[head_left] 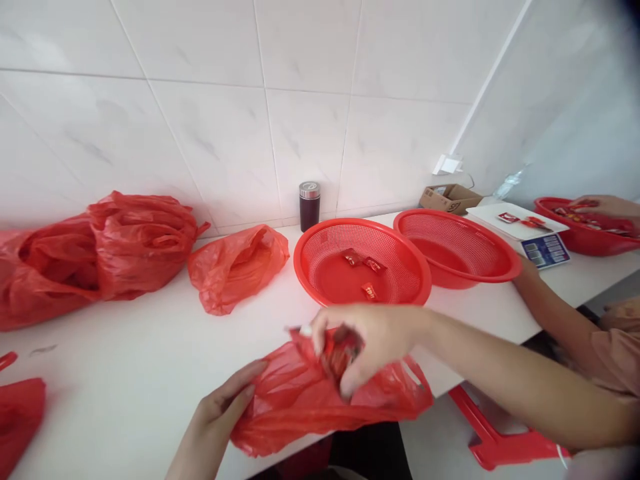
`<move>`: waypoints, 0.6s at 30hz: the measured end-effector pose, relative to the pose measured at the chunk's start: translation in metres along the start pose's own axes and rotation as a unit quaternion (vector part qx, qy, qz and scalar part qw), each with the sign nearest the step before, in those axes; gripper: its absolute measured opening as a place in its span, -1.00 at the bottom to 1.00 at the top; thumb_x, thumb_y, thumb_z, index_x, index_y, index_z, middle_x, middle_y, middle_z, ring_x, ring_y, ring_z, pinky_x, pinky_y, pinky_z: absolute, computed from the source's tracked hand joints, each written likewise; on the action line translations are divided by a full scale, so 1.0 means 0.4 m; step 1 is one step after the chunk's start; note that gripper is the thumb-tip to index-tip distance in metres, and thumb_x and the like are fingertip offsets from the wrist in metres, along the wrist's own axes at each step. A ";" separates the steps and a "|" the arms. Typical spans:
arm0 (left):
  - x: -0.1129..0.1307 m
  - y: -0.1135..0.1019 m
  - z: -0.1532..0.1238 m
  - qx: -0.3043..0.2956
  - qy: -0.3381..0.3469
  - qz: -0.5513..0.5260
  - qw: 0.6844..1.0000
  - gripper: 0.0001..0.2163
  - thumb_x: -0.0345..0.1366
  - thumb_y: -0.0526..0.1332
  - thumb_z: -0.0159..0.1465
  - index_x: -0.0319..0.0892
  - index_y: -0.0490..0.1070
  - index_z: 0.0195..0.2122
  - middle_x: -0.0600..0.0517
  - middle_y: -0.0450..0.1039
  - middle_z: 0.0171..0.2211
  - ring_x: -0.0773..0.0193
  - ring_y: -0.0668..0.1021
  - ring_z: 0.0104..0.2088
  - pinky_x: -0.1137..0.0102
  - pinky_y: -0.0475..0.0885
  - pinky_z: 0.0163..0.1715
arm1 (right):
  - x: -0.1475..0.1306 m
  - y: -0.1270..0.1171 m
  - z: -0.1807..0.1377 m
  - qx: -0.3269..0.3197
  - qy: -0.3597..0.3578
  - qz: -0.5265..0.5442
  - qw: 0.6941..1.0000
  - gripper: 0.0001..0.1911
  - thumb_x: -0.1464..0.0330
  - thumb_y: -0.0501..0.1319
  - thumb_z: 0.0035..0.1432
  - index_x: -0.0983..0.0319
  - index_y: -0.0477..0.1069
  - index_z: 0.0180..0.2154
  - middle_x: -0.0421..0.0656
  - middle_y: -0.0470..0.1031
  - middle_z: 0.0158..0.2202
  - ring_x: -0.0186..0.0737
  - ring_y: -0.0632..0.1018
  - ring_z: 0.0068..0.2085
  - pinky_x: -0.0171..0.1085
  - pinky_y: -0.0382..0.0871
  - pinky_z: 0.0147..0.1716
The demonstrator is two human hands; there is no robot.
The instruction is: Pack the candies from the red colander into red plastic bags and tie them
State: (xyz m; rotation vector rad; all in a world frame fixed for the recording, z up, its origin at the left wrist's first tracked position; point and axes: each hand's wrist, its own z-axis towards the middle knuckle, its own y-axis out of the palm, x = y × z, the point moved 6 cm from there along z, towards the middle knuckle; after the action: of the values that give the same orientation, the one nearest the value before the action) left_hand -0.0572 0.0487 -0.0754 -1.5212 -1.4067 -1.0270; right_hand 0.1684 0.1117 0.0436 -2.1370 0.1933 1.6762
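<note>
A thin red plastic bag (295,393) lies at the table's front edge, its mouth spread. My left hand (225,403) pinches the bag's left side between thumb and fingers. Over the bag's middle, my right hand (373,340) curls around several small red wrapped packets (336,353); motion blurs its fingertips. Just beyond that hand stands a red perforated basket (306,270) with a few packets (370,291) on its bottom.
Another red basket (450,247) overlaps the first. A co-worker's hand (607,205) reaches over a filled red basket (580,247), near a white scale (500,223). A dark tumbler (309,208) stands by the wall. Red bags (145,247) lie left, one crumpled (240,263).
</note>
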 end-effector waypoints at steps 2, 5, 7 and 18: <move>0.009 0.015 0.001 0.000 0.031 0.001 1.000 -0.49 -0.03 0.17 0.23 -0.10 0.33 0.18 0.00 0.24 0.26 0.08 0.24 0.27 0.16 0.14 0.24 | 0.043 0.067 0.039 -0.006 -0.003 -0.078 0.997 -0.50 0.23 0.42 -0.09 0.13 0.31 -0.11 -0.24 0.43 -0.19 -0.32 0.49 -0.24 -0.31 0.39 -0.22; 0.018 0.023 -0.006 0.028 0.075 0.054 0.995 -0.49 -0.08 0.18 0.23 -0.05 0.29 0.20 0.03 0.18 0.29 0.10 0.18 0.30 0.17 0.04 0.27 | 0.125 0.085 0.082 0.065 0.016 -0.289 0.955 -0.61 0.34 0.32 0.04 0.12 0.38 -0.05 -0.11 0.36 0.03 -0.15 0.47 -0.08 -0.20 0.38 -0.14; 0.024 0.019 -0.013 0.061 0.106 0.083 0.989 -0.51 -0.11 0.19 0.22 -0.01 0.31 0.19 0.07 0.17 0.30 0.12 0.14 0.31 0.20 -0.01 0.29 | 0.157 0.083 0.089 0.079 0.038 -0.394 0.915 -0.54 0.43 0.21 0.11 0.07 0.35 0.06 -0.06 0.23 0.20 0.02 0.40 0.07 -0.08 0.37 -0.10; 0.066 0.022 -0.040 0.152 0.129 0.112 0.974 -0.36 -0.02 0.18 0.22 0.02 0.04 0.30 0.01 0.03 0.34 0.03 0.24 0.26 0.24 0.23 0.20 | 0.038 -0.261 -0.033 0.252 0.080 -0.349 0.899 -0.51 0.29 0.13 0.24 0.10 0.20 0.20 -0.11 0.29 0.20 -0.18 0.41 0.09 -0.23 0.26 0.08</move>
State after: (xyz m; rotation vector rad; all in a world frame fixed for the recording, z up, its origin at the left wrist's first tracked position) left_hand -0.0479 0.0423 -0.0454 -1.2396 -1.1227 -0.7961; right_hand 0.2213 0.2028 0.0563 -1.6574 -0.0862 0.9096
